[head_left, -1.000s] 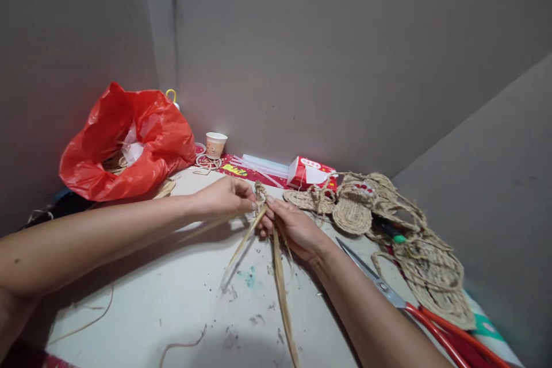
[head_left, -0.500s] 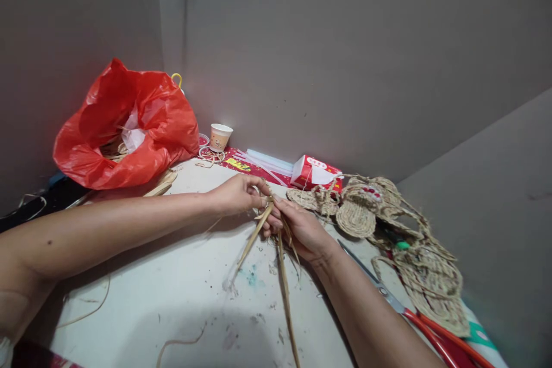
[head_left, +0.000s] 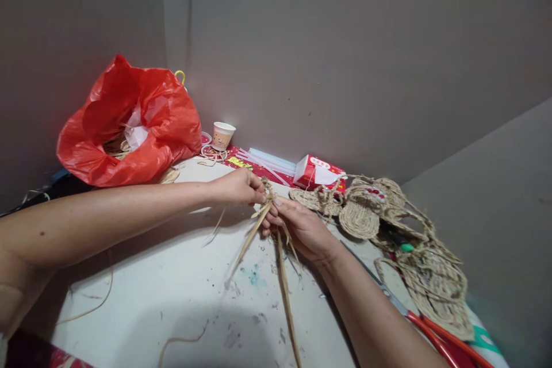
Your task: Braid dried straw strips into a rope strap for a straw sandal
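Over the middle of the white table, my left hand is closed in a pinch on dry straw strands. My right hand grips the same small bundle from the other side, thumb on top and fingers curled beneath. The straw strands are flat and yellowish; several hang from between my hands toward the table's near side. A short twisted or braided piece shows just above the fingertips. A thin strand trails below my left wrist. The exact spot where the strands cross is partly hidden by my fingers.
A red plastic bag with straw inside stands at the left. Behind my hands are a paper cup and a red tissue pack. Woven straw sandals and red-handled scissors lie at the right of the white table.
My left hand has turned slightly and its fingers have drawn closer together at the bundle. More of the twisted piece shows above them. My right hand keeps its grip; the view has shifted slightly.
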The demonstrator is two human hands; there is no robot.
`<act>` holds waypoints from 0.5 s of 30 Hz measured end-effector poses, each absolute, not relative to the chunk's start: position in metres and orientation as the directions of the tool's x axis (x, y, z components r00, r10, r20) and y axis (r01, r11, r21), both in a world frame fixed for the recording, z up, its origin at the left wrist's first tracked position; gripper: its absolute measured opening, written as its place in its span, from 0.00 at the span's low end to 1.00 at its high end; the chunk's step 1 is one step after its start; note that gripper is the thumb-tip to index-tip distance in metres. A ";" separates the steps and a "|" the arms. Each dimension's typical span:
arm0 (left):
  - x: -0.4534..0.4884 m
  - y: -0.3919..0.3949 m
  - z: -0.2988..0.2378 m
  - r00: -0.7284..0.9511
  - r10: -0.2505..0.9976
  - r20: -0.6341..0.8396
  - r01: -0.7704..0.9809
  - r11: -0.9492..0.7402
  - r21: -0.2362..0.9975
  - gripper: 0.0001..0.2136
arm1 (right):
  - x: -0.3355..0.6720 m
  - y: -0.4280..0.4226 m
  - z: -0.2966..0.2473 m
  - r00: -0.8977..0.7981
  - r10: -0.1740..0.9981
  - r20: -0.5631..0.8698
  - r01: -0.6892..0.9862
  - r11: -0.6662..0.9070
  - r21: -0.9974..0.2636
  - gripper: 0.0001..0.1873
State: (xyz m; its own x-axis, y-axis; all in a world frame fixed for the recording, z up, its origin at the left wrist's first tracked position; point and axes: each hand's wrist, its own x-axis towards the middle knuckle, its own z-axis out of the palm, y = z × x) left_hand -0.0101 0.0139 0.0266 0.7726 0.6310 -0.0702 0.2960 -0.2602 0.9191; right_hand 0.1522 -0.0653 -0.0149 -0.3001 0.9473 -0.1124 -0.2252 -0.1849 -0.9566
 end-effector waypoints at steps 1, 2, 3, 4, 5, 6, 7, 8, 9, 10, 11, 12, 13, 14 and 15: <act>-0.011 0.014 0.028 0.772 0.631 -0.075 0.314 -0.276 0.909 0.05 | 0.153 -0.065 -0.015 -0.302 0.949 -0.094 -0.179 -0.153 -0.972 0.16; -0.011 0.014 0.028 0.771 0.632 -0.078 0.328 -0.289 0.899 0.05 | 0.154 -0.065 -0.016 -0.303 0.950 -0.073 -0.126 -0.116 -0.985 0.17; -0.012 0.014 0.029 0.769 0.635 -0.077 0.337 -0.300 0.892 0.06 | 0.154 -0.065 -0.016 -0.301 0.952 -0.054 -0.067 -0.078 -0.995 0.17; -0.012 0.014 0.029 0.767 0.638 -0.074 0.344 -0.310 0.887 0.07 | 0.155 -0.064 -0.016 -0.296 0.954 -0.037 -0.003 -0.040 -0.999 0.17; -0.013 0.015 0.029 0.765 0.640 -0.069 0.350 -0.323 0.879 0.07 | 0.155 -0.064 -0.016 -0.285 0.958 -0.019 0.066 0.000 -0.998 0.18; -0.013 0.015 0.029 0.767 0.639 -0.062 0.355 -0.342 0.870 0.07 | 0.154 -0.063 -0.016 -0.267 0.964 0.004 0.143 0.044 -0.989 0.18; -0.014 0.015 0.029 0.771 0.634 -0.051 0.360 -0.369 0.857 0.07 | 0.154 -0.063 -0.015 -0.245 0.969 0.029 0.230 0.087 -0.969 0.19; -0.014 0.015 0.029 0.779 0.626 -0.039 0.365 -0.401 0.840 0.07 | 0.152 -0.063 -0.015 -0.220 0.974 0.058 0.320 0.128 -0.939 0.19; -0.014 0.015 0.029 0.786 0.617 -0.027 0.370 -0.435 0.821 0.07 | 0.150 -0.063 -0.015 -0.197 0.977 0.086 0.404 0.160 -0.901 0.19; -0.013 0.015 0.029 0.791 0.611 -0.017 0.378 -0.467 0.799 0.07 | 0.148 -0.063 -0.014 -0.172 0.979 0.110 0.476 0.180 -0.861 0.18; -0.013 0.014 0.030 0.792 0.611 -0.010 0.391 -0.494 0.776 0.07 | 0.145 -0.063 -0.014 -0.147 0.980 0.131 0.533 0.190 -0.825 0.18; -0.012 0.012 0.031 0.788 0.615 -0.007 0.409 -0.516 0.753 0.07 | 0.143 -0.064 -0.014 -0.122 0.981 0.149 0.573 0.192 -0.797 0.18; -0.012 0.010 0.032 0.781 0.624 -0.005 0.431 -0.532 0.729 0.08 | 0.140 -0.064 -0.013 -0.094 0.982 0.166 0.597 0.188 -0.780 0.18; -0.011 0.009 0.034 0.773 0.635 -0.004 0.452 -0.546 0.706 0.08 | 0.137 -0.065 -0.013 -0.059 0.984 0.170 0.598 0.172 -0.783 0.18; -0.010 0.007 0.035 0.764 0.645 -0.001 0.472 -0.558 0.683 0.08 | 0.135 -0.066 -0.012 -0.025 0.987 0.159 0.581 0.144 -0.801 0.18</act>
State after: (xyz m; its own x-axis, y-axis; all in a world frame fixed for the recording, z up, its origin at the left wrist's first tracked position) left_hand -0.0103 0.0066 0.0348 0.7639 0.6454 -0.0009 0.4719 -0.5576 0.6829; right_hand 0.1348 -0.0657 -0.0123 -0.0246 0.9870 0.1591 0.5806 0.1437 -0.8014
